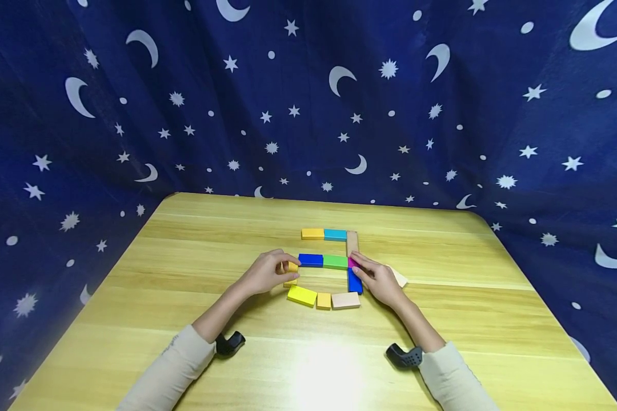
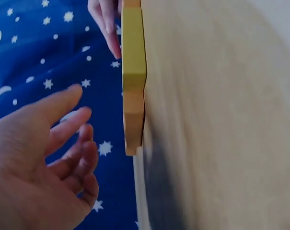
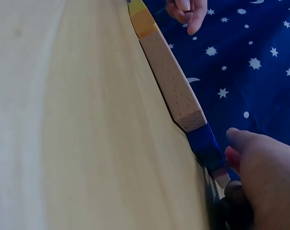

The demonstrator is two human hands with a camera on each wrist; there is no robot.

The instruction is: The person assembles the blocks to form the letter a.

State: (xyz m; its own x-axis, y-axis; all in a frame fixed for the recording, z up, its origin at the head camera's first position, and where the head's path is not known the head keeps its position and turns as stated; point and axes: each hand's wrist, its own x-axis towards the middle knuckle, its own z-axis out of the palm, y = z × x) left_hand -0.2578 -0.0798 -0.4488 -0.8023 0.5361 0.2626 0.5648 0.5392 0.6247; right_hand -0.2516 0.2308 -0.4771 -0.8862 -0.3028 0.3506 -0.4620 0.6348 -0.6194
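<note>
Coloured wooden blocks lie end to end in an outline on the table (image 1: 267, 354). My left hand (image 1: 266, 273) hovers at the left side over the orange blocks (image 1: 290, 283), thumb and fingers apart; in its wrist view the hand (image 2: 44, 158) holds nothing. My right hand (image 1: 383, 281) pinches the magenta block (image 1: 352, 263) between thumb and finger, partly hiding it. Just below is a blue block (image 1: 355, 281). A second blue block (image 1: 311, 261) and a green block (image 1: 335, 262) form the middle row. Yellow (image 1: 302, 295), orange (image 1: 324, 301) and natural wood (image 1: 345, 301) blocks make the near row.
An orange block (image 1: 312, 234) and a light blue block (image 1: 335, 235) form the far row, joined to an upright-running wood block (image 1: 352, 242). A pale block (image 1: 398, 277) lies partly behind my right hand. A starry curtain (image 1: 308, 114) hangs behind the table.
</note>
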